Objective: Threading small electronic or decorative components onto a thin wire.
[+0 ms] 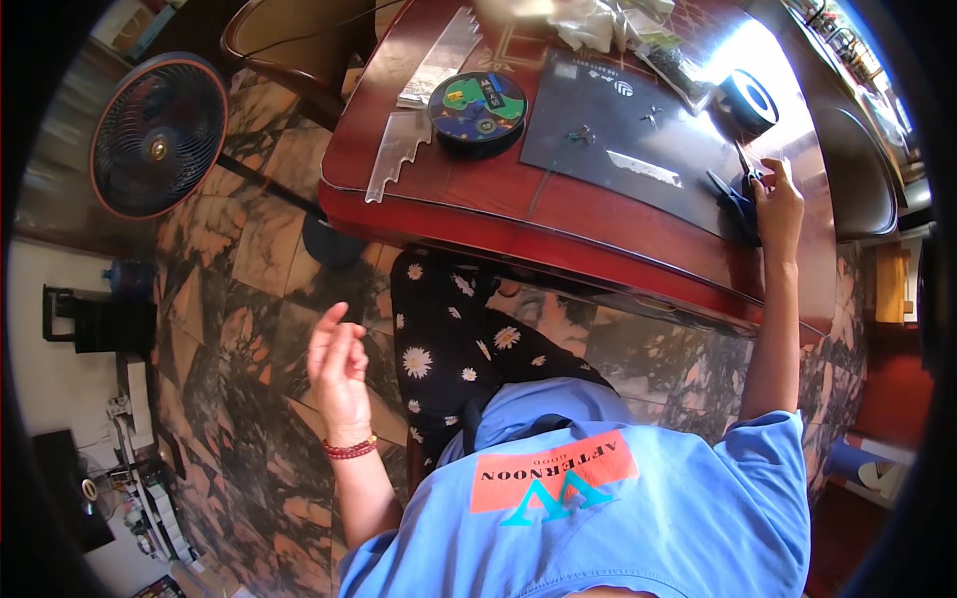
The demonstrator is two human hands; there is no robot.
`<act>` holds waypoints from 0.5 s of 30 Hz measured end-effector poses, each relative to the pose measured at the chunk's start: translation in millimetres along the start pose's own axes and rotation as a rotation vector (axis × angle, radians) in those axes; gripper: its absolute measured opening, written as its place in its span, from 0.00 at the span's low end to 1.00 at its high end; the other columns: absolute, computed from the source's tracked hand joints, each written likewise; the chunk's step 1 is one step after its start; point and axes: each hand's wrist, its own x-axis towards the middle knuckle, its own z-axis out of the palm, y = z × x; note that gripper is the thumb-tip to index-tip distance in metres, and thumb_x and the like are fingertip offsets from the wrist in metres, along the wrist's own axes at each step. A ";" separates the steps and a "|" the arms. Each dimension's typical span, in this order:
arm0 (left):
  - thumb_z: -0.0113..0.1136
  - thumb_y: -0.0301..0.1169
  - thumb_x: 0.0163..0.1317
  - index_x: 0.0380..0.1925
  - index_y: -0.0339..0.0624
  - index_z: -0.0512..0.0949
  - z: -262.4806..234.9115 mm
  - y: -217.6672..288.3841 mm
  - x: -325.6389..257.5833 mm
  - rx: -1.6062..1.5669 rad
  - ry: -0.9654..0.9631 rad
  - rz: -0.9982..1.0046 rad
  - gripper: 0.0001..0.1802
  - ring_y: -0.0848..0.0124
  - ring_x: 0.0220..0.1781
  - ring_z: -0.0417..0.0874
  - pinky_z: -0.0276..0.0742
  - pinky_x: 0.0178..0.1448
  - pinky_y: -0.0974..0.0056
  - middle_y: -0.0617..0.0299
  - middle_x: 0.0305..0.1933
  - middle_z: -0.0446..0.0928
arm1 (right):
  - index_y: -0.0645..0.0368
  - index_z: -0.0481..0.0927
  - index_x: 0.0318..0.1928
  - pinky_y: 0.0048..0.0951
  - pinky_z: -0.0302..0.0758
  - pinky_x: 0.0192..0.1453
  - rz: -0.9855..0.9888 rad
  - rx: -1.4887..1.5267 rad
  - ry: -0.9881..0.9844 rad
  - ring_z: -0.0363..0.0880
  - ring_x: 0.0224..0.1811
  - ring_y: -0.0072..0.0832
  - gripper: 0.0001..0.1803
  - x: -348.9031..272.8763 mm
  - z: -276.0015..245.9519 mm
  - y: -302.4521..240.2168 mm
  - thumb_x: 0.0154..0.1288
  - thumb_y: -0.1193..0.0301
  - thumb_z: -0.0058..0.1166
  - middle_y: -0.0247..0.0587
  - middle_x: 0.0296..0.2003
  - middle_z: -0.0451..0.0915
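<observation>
At the right end of the red table, my right hand (780,211) has its fingers closed at the middle of a pair of scissors with dark blue handles (736,207). The scissors lie at the edge of a black mat (558,105); the fingers partly cover them. My left hand (339,371) is raised off the table, left of my lap, its fingers loosely bent and apart with nothing in them. On the mat are a pale jagged-edged strip (644,168) and two small dark pieces, one at the left (580,134) and one farther right (651,118), too small to name.
A round tin with a colourful lid (478,108) stands left of the mat, near clear stepped plastic strips (401,149). A black-and-white roll (748,101) and plastic bags (603,25) lie at the back. A fan (158,137) stands left; a chair (857,169) is right.
</observation>
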 end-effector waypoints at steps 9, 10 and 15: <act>0.71 0.28 0.58 0.50 0.41 0.79 -28.2 -2.3 0.1 1.559 0.270 0.389 0.19 0.66 0.35 0.84 0.79 0.42 0.62 0.59 0.49 0.80 | 0.54 0.85 0.43 0.38 0.79 0.48 0.042 0.057 0.057 0.86 0.41 0.40 0.07 -5.1 11.3 5.0 0.67 0.69 0.59 0.41 0.39 0.87; 0.70 0.29 0.60 0.43 0.41 0.81 -20.3 -4.1 -0.1 1.529 0.254 0.409 0.12 0.70 0.31 0.82 0.76 0.37 0.63 0.61 0.43 0.81 | 0.54 0.85 0.43 0.38 0.79 0.48 0.047 0.057 0.058 0.86 0.41 0.40 0.07 -5.2 11.2 4.0 0.67 0.69 0.59 0.41 0.39 0.87; 0.69 0.26 0.63 0.34 0.38 0.84 45.1 -19.3 6.3 1.034 0.045 0.580 0.04 0.76 0.25 0.79 0.74 0.29 0.69 0.61 0.33 0.82 | 0.54 0.84 0.43 0.37 0.78 0.49 0.078 0.080 0.060 0.85 0.42 0.39 0.07 -3.8 14.8 9.3 0.67 0.68 0.59 0.41 0.39 0.87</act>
